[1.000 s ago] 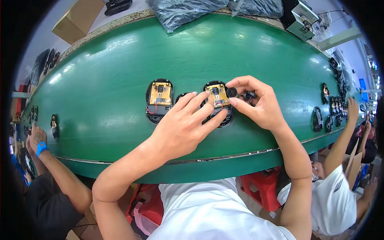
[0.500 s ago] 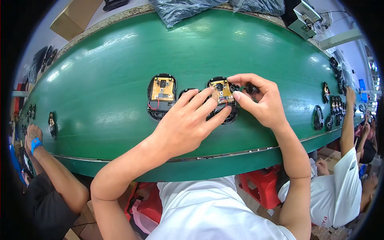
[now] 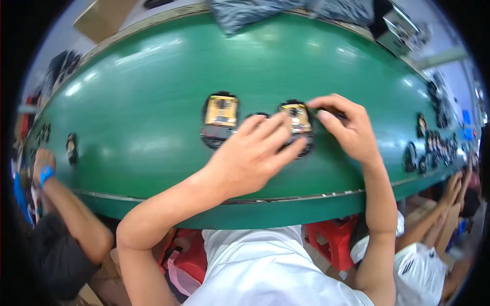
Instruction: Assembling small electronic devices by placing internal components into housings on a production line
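Two opened black computer mouse bases with yellow circuit boards lie side by side on a green table [image 3: 153, 153]. My left hand [image 3: 250, 153] lies palm down with its fingers spread over the lower part of the right-hand mouse base [image 3: 297, 113]. Just right of that base is my right hand [image 3: 349, 127], thumb and forefinger curled around a small black part [image 3: 334, 113] whose shape is blurred. The left-hand mouse base [image 3: 222, 112] stands free of both hands. Between the two bases, another black piece [image 3: 260, 117] is mostly hidden beneath my left fingers.
Several dark mouse parts [image 3: 439, 148] are clustered at the table's right end, and a single mouse part [image 3: 71, 148] sits at the left. Grey plastic bags [image 3: 250, 13] lie along the far edge. A co-worker's arm [image 3: 66, 199] with a blue wristband rests at the left.
The view has shifted slightly and blurred. My right hand has drawn a little away from the mouse base; my left hand stays on it. The right-hand co-worker's raised arm has come down.
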The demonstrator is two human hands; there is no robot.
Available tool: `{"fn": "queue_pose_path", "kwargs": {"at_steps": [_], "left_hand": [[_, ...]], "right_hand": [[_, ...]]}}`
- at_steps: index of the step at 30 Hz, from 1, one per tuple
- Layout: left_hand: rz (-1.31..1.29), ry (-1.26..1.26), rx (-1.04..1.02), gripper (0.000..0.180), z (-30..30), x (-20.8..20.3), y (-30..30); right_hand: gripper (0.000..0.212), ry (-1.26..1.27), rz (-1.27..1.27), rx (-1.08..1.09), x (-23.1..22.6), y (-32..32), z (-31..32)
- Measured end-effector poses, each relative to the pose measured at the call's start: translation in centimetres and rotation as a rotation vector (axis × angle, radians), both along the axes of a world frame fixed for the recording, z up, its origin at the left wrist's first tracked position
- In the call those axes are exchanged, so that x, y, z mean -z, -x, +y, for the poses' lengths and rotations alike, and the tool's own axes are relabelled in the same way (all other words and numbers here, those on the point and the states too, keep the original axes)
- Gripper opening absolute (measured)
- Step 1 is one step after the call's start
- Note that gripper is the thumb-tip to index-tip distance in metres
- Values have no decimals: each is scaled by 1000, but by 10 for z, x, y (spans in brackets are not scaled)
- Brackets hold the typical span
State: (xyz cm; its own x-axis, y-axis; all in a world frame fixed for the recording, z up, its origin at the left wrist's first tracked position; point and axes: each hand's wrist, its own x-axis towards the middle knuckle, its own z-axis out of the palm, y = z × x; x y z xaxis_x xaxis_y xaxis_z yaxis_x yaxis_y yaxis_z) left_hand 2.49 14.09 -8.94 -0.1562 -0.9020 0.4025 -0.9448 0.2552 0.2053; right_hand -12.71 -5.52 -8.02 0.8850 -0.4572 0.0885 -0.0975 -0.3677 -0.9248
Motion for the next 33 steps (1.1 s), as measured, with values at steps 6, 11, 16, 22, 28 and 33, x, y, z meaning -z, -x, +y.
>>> {"fn": "queue_pose_path", "kwargs": {"at_steps": [6,11,16,22,28,33], "left_hand": [[6,109,32,39,0,15,8],[38,164,35,33,11,18,5],[53,140,52,33,8,20,6],[62,65,41,41,13,10,-1],[42,-26,42,42,6,6,5],[40,-19,36,42,5,5,8]], "right_hand": [[17,221,69,87,6,21,-15],[19,231,135,89,8,22,-12],[23,118,145,159,9,21,-9],[22,384,115,70,-2,1,2],[25,563,-27,53,9,10,-6],[27,544,-134,66,-4,6,3]]}}
